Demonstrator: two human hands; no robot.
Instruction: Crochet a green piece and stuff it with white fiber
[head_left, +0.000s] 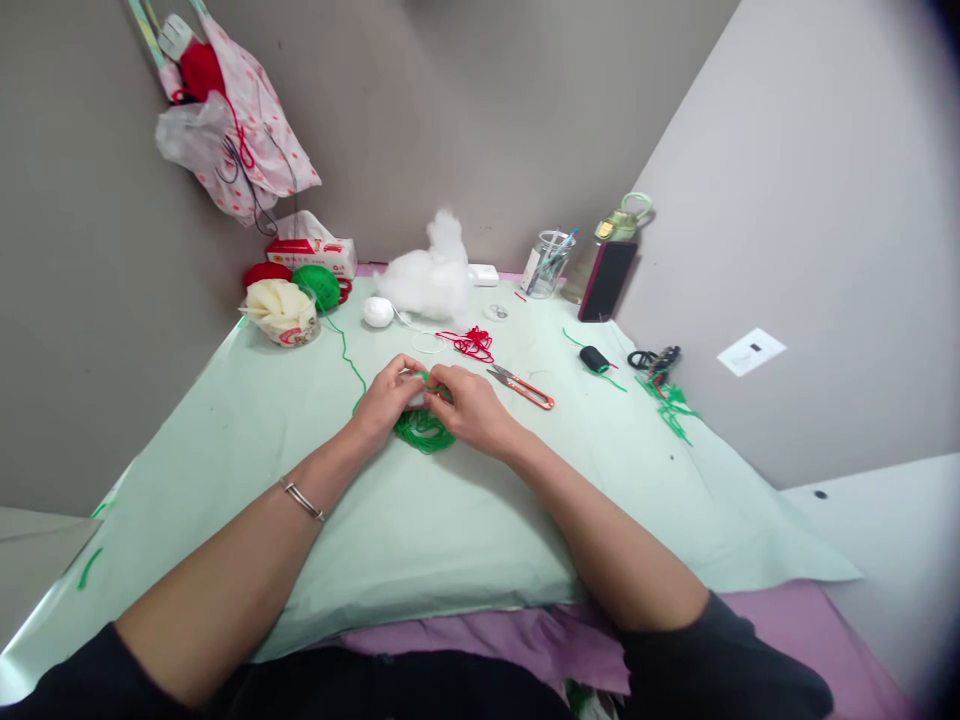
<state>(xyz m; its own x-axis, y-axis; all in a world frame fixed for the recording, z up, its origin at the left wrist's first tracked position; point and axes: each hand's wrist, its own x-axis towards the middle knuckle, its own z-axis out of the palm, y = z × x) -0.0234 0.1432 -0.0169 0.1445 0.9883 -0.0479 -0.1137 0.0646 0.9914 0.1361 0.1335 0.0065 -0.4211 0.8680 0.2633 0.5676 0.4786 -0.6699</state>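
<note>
My left hand [384, 400] has its fingers closed around a small pale piece [415, 394], too covered to name. My right hand [474, 408] meets it from the other side, thumb and fingers pinched on green yarn at the top of that piece. Just below both hands lies a loose coil of green yarn [424, 436] on the pale green tablecloth [420, 520]. One strand of yarn leads from beside my left hand back to a green yarn ball [318, 288]. Orange-handled thread snips [525, 388] rest right of my right hand.
White stuffing [427, 280], a white yarn ball [377, 312] and tangled red yarn [475, 344] lie behind my hands. At the back right stand a pen jar [546, 266], a phone [607, 282] and a bottle [616, 224]. Black thread [594, 359] and green scraps [670, 405] lie right.
</note>
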